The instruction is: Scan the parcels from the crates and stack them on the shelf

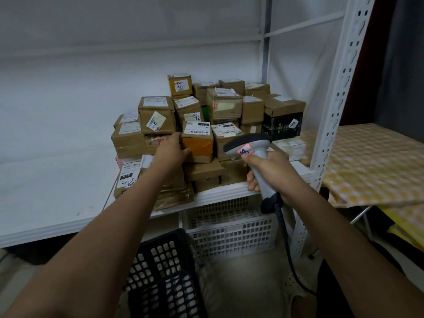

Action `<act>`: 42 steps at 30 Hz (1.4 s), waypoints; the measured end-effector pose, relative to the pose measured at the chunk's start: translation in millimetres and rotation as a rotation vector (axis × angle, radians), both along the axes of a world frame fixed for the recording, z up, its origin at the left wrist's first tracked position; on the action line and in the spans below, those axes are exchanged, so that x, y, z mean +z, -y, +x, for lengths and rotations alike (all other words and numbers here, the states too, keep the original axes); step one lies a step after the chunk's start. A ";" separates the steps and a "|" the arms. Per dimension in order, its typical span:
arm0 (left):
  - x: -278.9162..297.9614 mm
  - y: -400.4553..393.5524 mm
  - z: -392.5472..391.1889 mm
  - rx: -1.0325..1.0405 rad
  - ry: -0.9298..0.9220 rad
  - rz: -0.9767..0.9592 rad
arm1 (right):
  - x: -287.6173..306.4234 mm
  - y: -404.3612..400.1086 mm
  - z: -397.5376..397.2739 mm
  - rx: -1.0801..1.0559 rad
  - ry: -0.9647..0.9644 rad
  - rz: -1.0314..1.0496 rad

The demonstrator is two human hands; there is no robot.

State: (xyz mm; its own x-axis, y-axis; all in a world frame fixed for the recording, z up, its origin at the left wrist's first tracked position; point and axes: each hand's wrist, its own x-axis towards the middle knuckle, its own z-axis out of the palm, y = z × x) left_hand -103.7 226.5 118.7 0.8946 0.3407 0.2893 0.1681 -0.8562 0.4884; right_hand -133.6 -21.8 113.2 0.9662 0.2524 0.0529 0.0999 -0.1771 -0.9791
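The white shelf (pixel 68 196) carries a heap of brown parcels (pixel 206 125) at its right end. Below the shelf sit a white crate (pixel 229 235) and a black crate (pixel 160 271). The left hand (pixel 172 150) grips an orange-sided parcel (pixel 198 143) on the heap; the right hand (pixel 268 173), just before the shelf edge, clasps a grey scanner (pixel 252 154).
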 end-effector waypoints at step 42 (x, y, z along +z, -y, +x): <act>-480.7 -195.9 -247.2 0.662 -0.801 -0.839 | -267.9 -246.5 -85.3 0.575 -0.497 -0.785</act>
